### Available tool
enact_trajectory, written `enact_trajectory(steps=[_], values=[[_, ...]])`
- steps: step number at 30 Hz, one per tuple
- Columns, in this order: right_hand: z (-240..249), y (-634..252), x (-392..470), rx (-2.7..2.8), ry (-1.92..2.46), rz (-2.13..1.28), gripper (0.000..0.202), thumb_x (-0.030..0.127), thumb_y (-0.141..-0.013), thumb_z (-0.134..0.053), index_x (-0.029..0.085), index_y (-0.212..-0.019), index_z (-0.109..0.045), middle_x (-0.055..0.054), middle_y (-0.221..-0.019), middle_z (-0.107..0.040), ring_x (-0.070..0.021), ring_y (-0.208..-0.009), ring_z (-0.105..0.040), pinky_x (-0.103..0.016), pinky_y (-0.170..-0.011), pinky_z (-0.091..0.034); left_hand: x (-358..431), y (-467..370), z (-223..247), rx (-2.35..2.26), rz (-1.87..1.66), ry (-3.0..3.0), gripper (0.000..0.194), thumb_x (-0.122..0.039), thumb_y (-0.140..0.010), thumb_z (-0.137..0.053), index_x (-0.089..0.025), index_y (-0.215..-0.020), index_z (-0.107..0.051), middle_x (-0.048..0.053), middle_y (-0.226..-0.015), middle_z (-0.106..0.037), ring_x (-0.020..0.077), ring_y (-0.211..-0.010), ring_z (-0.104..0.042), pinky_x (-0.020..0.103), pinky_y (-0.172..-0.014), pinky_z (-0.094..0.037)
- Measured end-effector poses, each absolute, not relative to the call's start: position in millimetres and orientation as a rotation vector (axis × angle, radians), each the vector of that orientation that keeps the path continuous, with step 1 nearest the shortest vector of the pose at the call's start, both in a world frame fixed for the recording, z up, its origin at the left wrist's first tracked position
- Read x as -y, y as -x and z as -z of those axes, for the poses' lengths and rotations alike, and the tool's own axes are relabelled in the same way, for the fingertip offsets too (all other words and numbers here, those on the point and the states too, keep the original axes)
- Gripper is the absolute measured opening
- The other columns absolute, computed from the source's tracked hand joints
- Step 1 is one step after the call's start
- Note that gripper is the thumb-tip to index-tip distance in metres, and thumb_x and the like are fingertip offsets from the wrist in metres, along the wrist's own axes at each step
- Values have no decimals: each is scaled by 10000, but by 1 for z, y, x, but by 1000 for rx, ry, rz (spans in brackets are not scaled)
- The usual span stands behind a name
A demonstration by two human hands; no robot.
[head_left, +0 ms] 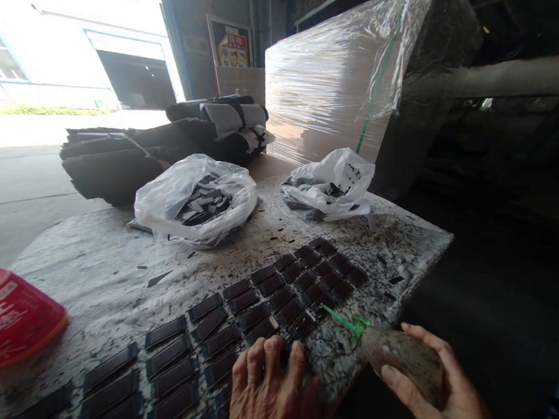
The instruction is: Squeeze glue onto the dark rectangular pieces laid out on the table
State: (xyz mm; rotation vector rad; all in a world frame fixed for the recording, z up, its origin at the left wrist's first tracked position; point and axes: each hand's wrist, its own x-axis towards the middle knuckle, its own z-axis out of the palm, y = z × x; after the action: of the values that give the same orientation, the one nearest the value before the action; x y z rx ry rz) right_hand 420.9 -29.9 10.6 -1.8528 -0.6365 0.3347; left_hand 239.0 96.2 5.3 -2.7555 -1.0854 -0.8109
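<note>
My right hand (449,397), at the lower right, is wrapped round a brownish squeeze bottle (401,358) lying on its side. The bottle's thin green nozzle (341,318) points left over the table, its tip near the closest pieces. Many dark rectangular pieces (173,355) with bluish ends lie in slanting rows across the tabletop. My left hand (271,385) rests palm down on the near rows, its fingers bent and somewhat apart, fingertips on the pieces. A small yellowish spot (274,323) shows just beyond those fingertips; I cannot tell what it is.
Two white plastic bags, a larger bag (150,201) full of dark chips and a smaller bag (361,174), stand at the back. A red container (0,322) is at the left. Dark rolled sheets (116,169) and a film-wrapped stack (329,90) lie beyond. The table edge (431,262) drops off right.
</note>
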Motion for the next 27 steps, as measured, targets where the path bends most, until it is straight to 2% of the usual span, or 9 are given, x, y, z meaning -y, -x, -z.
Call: enact_trajectory(steps=[8,17,27], values=[[-12,-425,28,609,1897,-353,590,628,-691,-637,290,-1151,-488,-14,-1150,-596,-199,-1016,-587,-208,-795,-496,-98,-239,-7,1011,850,2704,283,-391,-848,-505,-244,-1062,-620,88,-1061,-546,292,-1005,-454,441,-862,-351],[-12,-430,27,599,1870,-416,608,620,-689,-653,304,-1173,-464,-22,-1172,-586,-221,-1038,-580,-254,-820,-504,-101,-240,-9,956,892,2668,255,-386,-835,-527,-253,-1025,-632,79,-1037,-563,281,-999,-458,418,-847,-349],[-11,-432,26,581,1842,-428,617,615,-673,-670,311,-1169,-462,-14,-1156,-594,-218,-1022,-589,-256,-824,-503,-103,-239,-9,938,940,2658,238,-402,-846,-517,-261,-992,-642,72,-1028,-572,277,-992,-462,408,-835,-350]])
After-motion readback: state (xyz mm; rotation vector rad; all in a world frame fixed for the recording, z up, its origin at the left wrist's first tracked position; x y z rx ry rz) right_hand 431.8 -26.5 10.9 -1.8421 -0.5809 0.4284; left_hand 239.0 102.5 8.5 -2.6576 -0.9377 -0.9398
